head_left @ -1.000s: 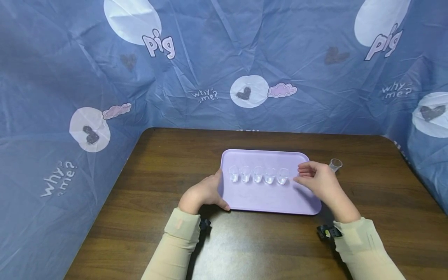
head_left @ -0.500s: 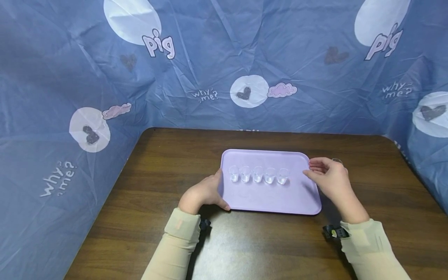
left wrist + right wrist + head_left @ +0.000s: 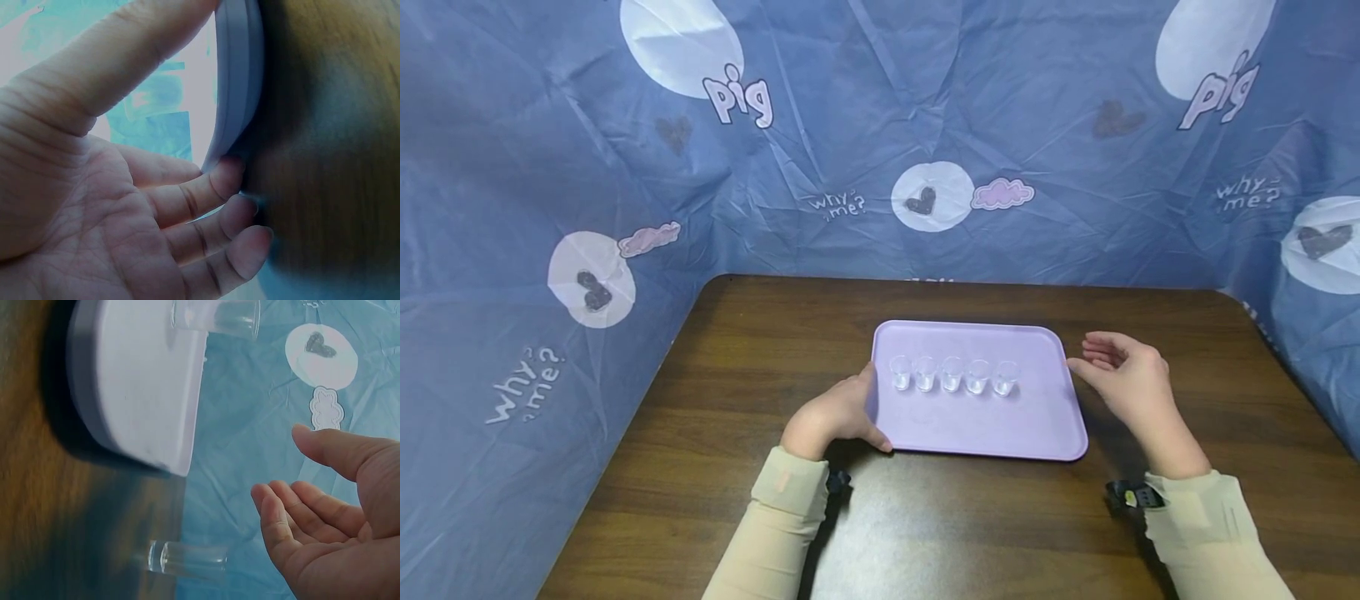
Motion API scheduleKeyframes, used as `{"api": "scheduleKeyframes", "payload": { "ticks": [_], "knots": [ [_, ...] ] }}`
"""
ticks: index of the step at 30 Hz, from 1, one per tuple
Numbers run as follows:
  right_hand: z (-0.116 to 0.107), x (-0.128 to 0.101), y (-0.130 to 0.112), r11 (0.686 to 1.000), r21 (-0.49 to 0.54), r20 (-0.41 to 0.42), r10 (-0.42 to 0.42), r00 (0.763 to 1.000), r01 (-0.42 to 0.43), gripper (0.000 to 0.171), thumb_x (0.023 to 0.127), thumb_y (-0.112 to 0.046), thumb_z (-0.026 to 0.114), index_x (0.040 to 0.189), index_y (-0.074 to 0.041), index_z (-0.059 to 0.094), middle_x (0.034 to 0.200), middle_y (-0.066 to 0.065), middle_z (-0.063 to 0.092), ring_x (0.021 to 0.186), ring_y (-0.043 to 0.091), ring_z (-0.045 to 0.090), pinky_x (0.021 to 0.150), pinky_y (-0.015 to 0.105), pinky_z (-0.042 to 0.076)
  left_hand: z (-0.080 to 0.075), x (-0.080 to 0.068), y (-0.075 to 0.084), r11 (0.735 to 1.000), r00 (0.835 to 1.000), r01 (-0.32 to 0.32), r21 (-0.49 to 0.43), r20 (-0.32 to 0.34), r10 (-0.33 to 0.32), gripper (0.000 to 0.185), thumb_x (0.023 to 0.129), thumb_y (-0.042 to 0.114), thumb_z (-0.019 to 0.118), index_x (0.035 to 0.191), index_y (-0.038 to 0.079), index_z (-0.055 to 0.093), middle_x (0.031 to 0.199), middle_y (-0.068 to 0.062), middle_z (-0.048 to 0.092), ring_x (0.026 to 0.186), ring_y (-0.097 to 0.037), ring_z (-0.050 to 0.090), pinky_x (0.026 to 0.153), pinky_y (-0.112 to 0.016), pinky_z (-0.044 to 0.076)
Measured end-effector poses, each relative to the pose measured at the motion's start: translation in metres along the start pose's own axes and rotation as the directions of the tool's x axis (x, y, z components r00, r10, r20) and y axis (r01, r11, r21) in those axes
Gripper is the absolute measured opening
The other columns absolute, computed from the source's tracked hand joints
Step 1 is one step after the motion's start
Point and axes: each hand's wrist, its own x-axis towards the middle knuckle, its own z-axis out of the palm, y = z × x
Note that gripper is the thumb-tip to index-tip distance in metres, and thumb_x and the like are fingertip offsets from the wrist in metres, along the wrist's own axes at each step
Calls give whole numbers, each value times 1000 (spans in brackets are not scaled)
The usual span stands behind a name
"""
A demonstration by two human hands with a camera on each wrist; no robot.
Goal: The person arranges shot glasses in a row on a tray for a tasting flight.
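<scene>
A lilac tray [image 3: 970,429] lies on the table, bearing a row of several small clear shot glasses [image 3: 952,375]. My left hand [image 3: 838,412] grips the tray's near left corner, thumb at the front edge and fingers along the left side; the left wrist view shows its fingertips [image 3: 240,250] against the rim. Just off the tray's right edge, my right hand [image 3: 1127,379] hovers with relaxed fingers and holds nothing. Another shot glass [image 3: 187,559] stands on the table near that hand in the right wrist view; the hand hides it in the head view.
The brown wooden table [image 3: 970,533] has a rounded far edge. A blue printed cloth [image 3: 820,108] hangs behind it and along both sides. The rightmost glass [image 3: 215,315] on the tray also shows in the right wrist view.
My right hand has moved right, from above the tray to beyond its right edge, and now covers the loose glass in the head view. The left hand and tray have stayed put.
</scene>
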Motion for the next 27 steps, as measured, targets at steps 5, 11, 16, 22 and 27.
{"api": "scheduleKeyframes", "payload": {
  "ticks": [5, 11, 16, 22, 27],
  "knots": [
    [-7, 1, 3, 1000, 18, -18, -7, 1000, 8, 45, 74, -20, 76, 110, 1, 60, 98, 13, 63, 89, 26, 61, 68, 10, 46, 1, 0, 0, 1000, 1000, -7, 1, 0, 7, 132, 47, 37, 89, 142, -6, 8, 137, -26, 33, 123, -30, 34, 100, -36, 28],
    [-15, 4, 7, 1000, 11, -38, -3, 999, 3, 45, 75, -20, 75, 111, 1, 59, 98, 12, 63, 89, 28, 61, 67, 11, 46, 1, 1, -1, 1000, 1000, -8, 3, 1, 8, 132, 47, 38, 89, 142, -6, 8, 136, -26, 33, 123, -30, 35, 100, -36, 28],
    [-20, 6, 7, 1000, 15, -67, -9, 998, 10, 43, 75, -17, 75, 110, 2, 60, 98, 14, 63, 88, 27, 61, 67, 11, 46, 1, 1, 0, 1000, 1000, -7, 2, -4, 7, 132, 47, 37, 89, 142, -5, 8, 134, -26, 36, 121, -30, 37, 99, -36, 30],
    [-26, 8, 11, 1000, -1, -82, -6, 997, 6, 45, 74, -17, 76, 111, 2, 59, 98, 15, 63, 88, 27, 61, 68, 10, 45, 0, 0, 0, 1000, 1000, -1, -3, -3, 1, 132, 47, 36, 89, 142, -5, 7, 135, -26, 35, 122, -30, 36, 99, -36, 29],
    [-29, 10, 15, 1000, -18, -88, 8, 996, -9, 51, 74, -20, 75, 116, 2, 57, 99, 14, 62, 90, 26, 60, 69, 10, 45, 0, 0, 0, 1000, 1000, -1, -4, 0, 1, 132, 48, 36, 89, 142, -5, 7, 136, -26, 34, 122, -30, 35, 100, -36, 29]
  ]
}}
